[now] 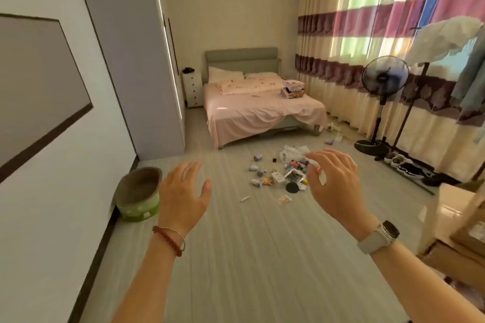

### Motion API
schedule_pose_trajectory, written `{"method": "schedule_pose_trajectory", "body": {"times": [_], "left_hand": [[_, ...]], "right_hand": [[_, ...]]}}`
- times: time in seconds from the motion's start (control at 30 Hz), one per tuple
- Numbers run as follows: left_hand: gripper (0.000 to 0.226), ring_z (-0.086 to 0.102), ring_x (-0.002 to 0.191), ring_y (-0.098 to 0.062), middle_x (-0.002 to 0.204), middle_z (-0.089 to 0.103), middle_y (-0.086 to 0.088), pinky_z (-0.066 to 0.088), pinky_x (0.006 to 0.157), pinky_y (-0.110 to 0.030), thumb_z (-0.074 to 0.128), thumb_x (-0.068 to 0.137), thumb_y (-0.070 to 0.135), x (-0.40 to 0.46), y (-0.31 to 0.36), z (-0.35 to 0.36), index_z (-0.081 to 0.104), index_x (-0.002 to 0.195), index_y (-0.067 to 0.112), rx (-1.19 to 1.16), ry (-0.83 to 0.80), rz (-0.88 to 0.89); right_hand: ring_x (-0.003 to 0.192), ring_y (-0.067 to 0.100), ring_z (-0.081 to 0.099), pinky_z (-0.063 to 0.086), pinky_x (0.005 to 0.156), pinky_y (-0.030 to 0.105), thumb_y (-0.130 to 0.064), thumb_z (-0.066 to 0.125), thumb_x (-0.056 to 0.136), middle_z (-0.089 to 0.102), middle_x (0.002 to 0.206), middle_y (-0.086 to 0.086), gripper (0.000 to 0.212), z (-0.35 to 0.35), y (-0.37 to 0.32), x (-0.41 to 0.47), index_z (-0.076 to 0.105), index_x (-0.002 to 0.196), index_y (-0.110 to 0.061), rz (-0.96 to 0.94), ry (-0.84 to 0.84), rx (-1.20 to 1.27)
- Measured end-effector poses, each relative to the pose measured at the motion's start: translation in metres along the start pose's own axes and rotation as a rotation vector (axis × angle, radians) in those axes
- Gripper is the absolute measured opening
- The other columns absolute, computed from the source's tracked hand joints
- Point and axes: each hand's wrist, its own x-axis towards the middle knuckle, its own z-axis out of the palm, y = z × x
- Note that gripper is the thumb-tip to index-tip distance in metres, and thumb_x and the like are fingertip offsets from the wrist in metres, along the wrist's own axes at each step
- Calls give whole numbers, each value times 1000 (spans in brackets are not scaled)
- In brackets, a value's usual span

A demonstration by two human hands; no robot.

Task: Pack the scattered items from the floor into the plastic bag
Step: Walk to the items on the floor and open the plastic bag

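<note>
Several small items (278, 174) lie scattered on the pale floor near the foot of the bed: little bottles, packets, a black round lid (292, 187). A white plastic bag (291, 152) lies crumpled at the far side of the pile. My left hand (183, 191) is raised in front of me with fingers spread and relaxed, holding nothing. My right hand (333, 183) is also raised, fingers loosely curved, empty, and partly covers the pile's right edge. Both hands are well short of the items.
A bed with pink sheets (259, 110) stands behind the pile. A tall wardrobe (136, 60) is at the left, a green round tub (139, 194) by the wall. A standing fan (380, 102), shoes (409, 165) and cardboard boxes (456, 231) are at the right.
</note>
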Motion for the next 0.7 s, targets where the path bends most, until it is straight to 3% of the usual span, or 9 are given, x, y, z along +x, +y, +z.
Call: {"method": "schedule_pose_trajectory", "body": {"times": [0.13, 0.23, 0.37, 0.5, 0.7], "left_hand": [[62, 49, 120, -30, 129, 55, -13, 39, 100, -46, 35, 78, 47, -65, -49, 41, 50, 126, 10, 16, -250, -199], [66, 44, 124, -27, 135, 49, -9, 35, 103, -42, 32, 78, 51, -117, -83, 65, 45, 131, 14, 63, -430, -307], [51, 34, 131, -23, 144, 38, -6, 29, 109, -37, 46, 90, 34, -165, -117, 89, 35, 137, 16, 33, -649, -446], [50, 34, 132, -22, 145, 34, -6, 28, 107, -34, 47, 91, 30, -170, -141, 114, 34, 137, 15, -19, -721, -588], [48, 36, 130, -24, 142, 39, -7, 32, 106, -39, 45, 91, 29, -96, -191, 171, 36, 136, 13, 53, -741, -567]], "right_hand": [[109, 30, 57, 41, 94, 46, -23, 50, 86, 68, 108, 7, 26, 52, 8, -78, 65, 105, -15, 135, -256, 10], [114, 29, 55, 39, 96, 44, -30, 43, 85, 66, 113, 5, 36, 88, 14, -140, 63, 110, -16, 253, -481, 17], [123, 26, 48, 35, 101, 42, -42, 35, 87, 60, 125, 3, 47, 129, 20, -184, 56, 122, -19, 317, -749, -13], [130, 24, 38, 28, 108, 40, -29, 46, 92, 50, 136, 2, 40, 168, 33, -190, 46, 131, -21, 404, -927, -15], [133, 22, 35, 25, 111, 41, -32, 42, 93, 47, 139, 1, 42, 265, 55, -131, 41, 134, -22, 399, -1050, -16]]}}
